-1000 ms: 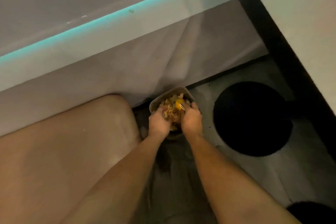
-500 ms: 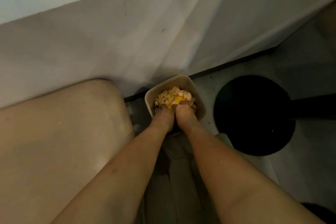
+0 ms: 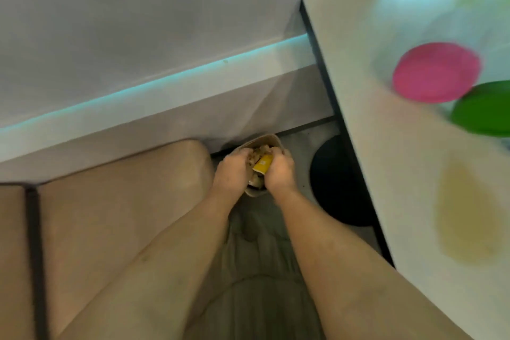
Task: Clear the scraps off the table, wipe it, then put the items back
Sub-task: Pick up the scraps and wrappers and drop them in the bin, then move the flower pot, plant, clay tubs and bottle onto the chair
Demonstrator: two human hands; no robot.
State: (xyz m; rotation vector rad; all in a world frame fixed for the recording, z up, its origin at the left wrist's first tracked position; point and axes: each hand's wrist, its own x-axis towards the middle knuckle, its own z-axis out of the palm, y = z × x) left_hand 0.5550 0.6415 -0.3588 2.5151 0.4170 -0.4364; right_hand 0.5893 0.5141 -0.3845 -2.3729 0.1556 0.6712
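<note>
Left hand [image 3: 234,171] and right hand [image 3: 280,172] both gripped scraps [image 3: 255,156] inside the tan bin [image 3: 271,139] on the floor [image 3: 299,152]. A yellow wrapper [image 3: 263,164] showed between them, touching the right hand.

A small bin [image 3: 267,139] stands on the floor [image 3: 299,146] at the foot of a draped ledge [image 3: 165,107], with scraps [image 3: 256,153] in it. The left hand [image 3: 233,171] and right hand [image 3: 280,174] reach into it side by side. A seat cushion [image 3: 110,215] lies left of it and a round base [image 3: 336,182] right, partly under the counter [image 3: 386,174]. On the counter's far part sit a round dish [image 3: 436,72] and, nearer, a second dish [image 3: 485,107]
</note>
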